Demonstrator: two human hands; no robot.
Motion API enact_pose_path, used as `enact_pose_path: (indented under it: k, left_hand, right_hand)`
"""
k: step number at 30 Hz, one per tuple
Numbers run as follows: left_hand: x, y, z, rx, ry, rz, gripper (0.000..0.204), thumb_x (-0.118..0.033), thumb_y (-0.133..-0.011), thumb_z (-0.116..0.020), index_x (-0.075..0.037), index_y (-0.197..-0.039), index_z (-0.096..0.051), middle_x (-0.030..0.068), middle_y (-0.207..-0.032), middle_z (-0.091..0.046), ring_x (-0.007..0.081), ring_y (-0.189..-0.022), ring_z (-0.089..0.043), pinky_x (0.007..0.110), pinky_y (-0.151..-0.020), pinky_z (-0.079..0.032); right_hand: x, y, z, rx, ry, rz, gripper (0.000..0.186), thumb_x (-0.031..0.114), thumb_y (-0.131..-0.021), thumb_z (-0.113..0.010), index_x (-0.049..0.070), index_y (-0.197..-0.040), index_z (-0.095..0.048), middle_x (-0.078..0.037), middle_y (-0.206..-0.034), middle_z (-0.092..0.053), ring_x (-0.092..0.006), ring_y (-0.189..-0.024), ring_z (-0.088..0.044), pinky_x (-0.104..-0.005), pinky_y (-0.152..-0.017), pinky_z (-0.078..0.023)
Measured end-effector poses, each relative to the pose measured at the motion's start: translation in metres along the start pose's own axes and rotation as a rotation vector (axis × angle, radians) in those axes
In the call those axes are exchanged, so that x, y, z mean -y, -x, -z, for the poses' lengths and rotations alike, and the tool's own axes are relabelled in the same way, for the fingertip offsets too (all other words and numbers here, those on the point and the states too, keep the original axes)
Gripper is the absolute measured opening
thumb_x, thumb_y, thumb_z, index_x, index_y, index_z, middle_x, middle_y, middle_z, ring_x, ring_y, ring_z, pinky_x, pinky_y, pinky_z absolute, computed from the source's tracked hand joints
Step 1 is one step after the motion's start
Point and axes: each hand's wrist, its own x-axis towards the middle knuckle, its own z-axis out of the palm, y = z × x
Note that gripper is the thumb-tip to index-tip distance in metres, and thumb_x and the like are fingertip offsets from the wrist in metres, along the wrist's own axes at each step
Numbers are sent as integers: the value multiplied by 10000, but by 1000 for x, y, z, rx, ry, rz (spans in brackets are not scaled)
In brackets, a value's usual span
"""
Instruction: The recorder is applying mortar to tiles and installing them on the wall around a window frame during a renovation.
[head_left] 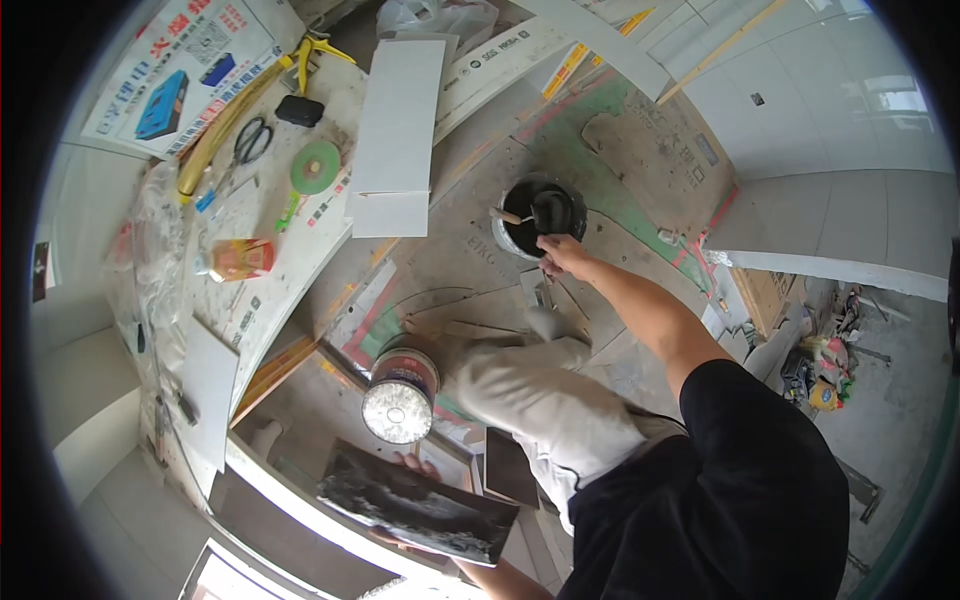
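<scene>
My left hand (417, 466) supports a dark rectangular tile or panel (415, 503) at the lower left, fingers showing along its edges. Wet-looking grey-black smears run across its upper face. My right arm reaches forward to a black bucket (508, 237) on the floor, and my right hand (563, 255) is closed at its near rim. Whether those fingers grip the rim or a tool is hidden. Inside the bucket, a trowel with a wooden handle (510, 215) rests against the left side, its blade end covered in dark paste.
A worktop on the left carries scissors (252, 140), green tape (315, 167), an orange-labelled bottle (240, 260) and a yellow caulking gun (318, 50). A white panel (400, 120) overhangs its edge. A lidded pail (398, 410) stands beside my legs. Rubble and bags (825, 370) lie right.
</scene>
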Motion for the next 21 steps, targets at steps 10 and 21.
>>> enact_pose_path:
  k: [10, 21]
  left_hand:
    - [288, -45, 131, -390, -25, 544, 1195, -936, -971, -443, -69, -1786, -333, 332, -1723, -462, 524, -1464, -585, 635, -1260, -442]
    - [437, -80, 90, -271, -185, 654, 1156, -909, -1007, -452, -72, -1793, -316, 314, -1706, -492, 487, -1481, -584, 574, -1302, -416]
  right_hand:
    - [17, -253, -44, 177, -629, -234, 603, 722, -1113, -576, 175, -1348, -676, -165, -1169, -724, -328, -859, -768, -500, -755, -662]
    - [-9, -45, 194, 494, -307, -141, 332, 211, -1050, -725, 53, -1340, -695, -89, -925, -741, -176, -709, -713, -321, -619, -556]
